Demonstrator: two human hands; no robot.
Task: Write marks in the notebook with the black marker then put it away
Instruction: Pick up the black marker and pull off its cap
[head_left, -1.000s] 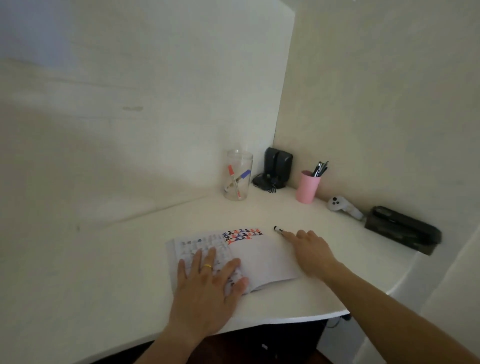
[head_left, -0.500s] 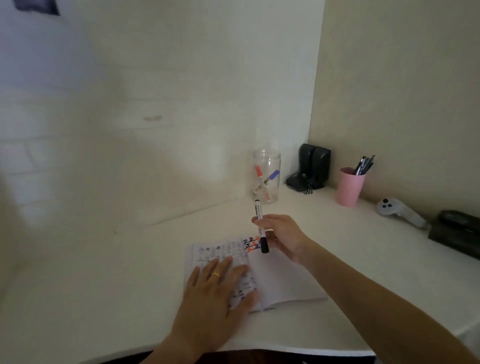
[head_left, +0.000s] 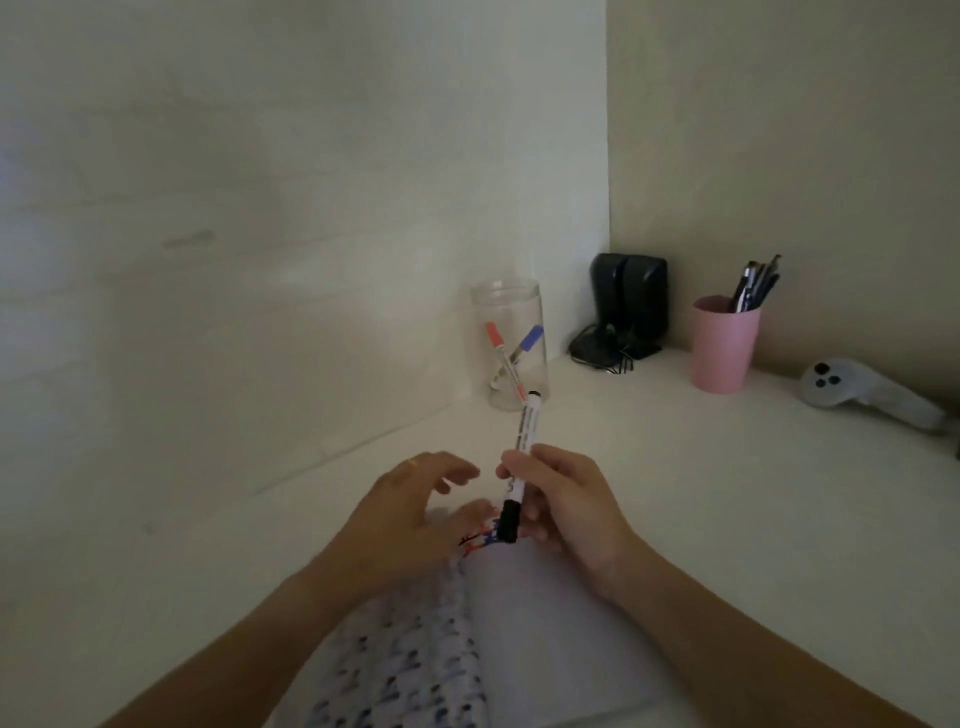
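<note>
My right hand (head_left: 563, 499) grips the black marker (head_left: 521, 462) by its white barrel, black cap pointing down toward the page. The cap is still on. My left hand (head_left: 410, 512) hovers just left of the cap, fingers spread and curled toward it, holding nothing. Beneath both hands lies the open notebook (head_left: 550, 623): its left page is full of small marks, its right page mostly blank, with red, blue and black marks near the top. A clear glass jar (head_left: 511, 345) holding a red and a blue marker stands behind the hands.
A white corner desk (head_left: 727, 493) carries a pink cup of pens (head_left: 723, 343), black speakers (head_left: 628, 306) with a cable in the corner, and a white game controller (head_left: 857, 389) at the right. Walls close off the back and right.
My right hand picked the marker off the desk and brought it over the notebook. My left hand lifted off the left page and rose beside the marker's cap. The view moved closer.
</note>
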